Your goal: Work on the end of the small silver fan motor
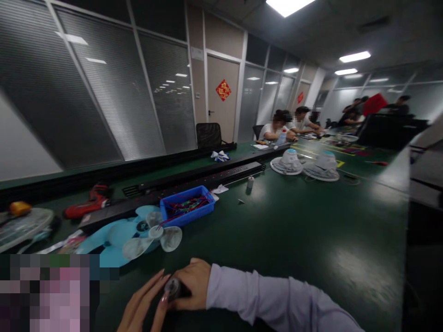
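Note:
In the head view, a small cylindrical motor [172, 288] with a grey round end is at the bottom centre, just above the green table [284, 258]. My right hand [194, 283], coming from a pale lavender sleeve, is wrapped round its dark body. My left hand [143, 302] reaches in from below, with fingertips and thumb closed against the motor's grey end. The palms hide part of the motor. Just beyond my hands lie a clear three-blade fan propeller [171, 238] and larger light-blue fan blades [119, 235].
A blue bin [190, 219] of wires and small circuit boards sits behind the blades. A red power drill [88, 203] lies left. Farther off are a small metal cylinder [250, 182], white fan housings [289, 163], gloves [220, 156] and seated people [273, 131].

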Demonstrator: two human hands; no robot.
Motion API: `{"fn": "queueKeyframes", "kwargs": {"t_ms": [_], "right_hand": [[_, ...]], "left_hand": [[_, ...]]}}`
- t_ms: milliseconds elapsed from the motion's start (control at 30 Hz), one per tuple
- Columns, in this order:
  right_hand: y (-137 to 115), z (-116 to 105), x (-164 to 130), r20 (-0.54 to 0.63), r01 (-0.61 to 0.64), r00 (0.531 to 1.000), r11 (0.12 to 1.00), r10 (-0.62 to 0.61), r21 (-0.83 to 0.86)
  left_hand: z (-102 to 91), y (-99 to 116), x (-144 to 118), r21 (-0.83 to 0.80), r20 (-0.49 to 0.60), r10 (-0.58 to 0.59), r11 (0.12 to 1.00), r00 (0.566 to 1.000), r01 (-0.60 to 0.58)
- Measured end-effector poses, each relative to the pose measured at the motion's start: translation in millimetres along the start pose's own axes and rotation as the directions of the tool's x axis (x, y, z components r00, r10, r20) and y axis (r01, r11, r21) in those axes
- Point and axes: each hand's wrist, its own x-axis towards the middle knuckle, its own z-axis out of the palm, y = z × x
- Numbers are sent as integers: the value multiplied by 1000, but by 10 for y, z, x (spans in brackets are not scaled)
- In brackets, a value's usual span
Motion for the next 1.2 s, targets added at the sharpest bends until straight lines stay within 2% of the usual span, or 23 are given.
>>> {"fn": "queueKeyframes", "kwargs": {"t_ms": [100,200,267,333,400,467,567,733,833,900,1000,1100,1200], "right_hand": [[-97,-4,-63,-75,-43,996,995,49,86],[-61,22,-71,-82,31,996,983,-17,180],[11,67,-51,-87,4,996,977,15,215],[67,118,-52,-71,24,997,976,-9,215],[95,162,-74,-91,40,996,980,-23,193],[105,194,-99,-110,60,993,979,-39,196],[115,226,-113,-137,48,990,972,-16,232],[123,238,-107,-116,28,993,965,3,259],[114,224,-104,-118,27,993,964,4,265],[107,214,-100,-126,31,992,963,4,269],[102,207,-97,-119,28,993,962,5,272],[104,208,-98,-105,13,994,962,16,271],[102,203,-99,-104,11,994,963,18,271]], "left_hand": [[-272,95,-129,104,-90,-65,992,994,74],[-625,-41,-368,317,-188,-86,938,978,143],[-877,-221,-584,502,-244,-241,798,939,335],[-1089,-402,-783,622,-289,-398,614,871,487],[-1214,-561,-905,664,-285,-500,513,818,544],[-1248,-687,-933,681,-230,-592,469,772,562],[-1225,-809,-865,694,-172,-724,393,668,604],[-1248,-859,-780,708,-242,-883,124,403,695],[-1281,-820,-795,717,-247,-920,37,303,696],[-1299,-786,-808,726,-235,-935,14,267,687],[-1331,-750,-812,744,-211,-947,4,240,669],[-1374,-731,-814,765,-181,-953,18,243,644],[-1406,-695,-848,783,-152,-952,49,267,620]]}}
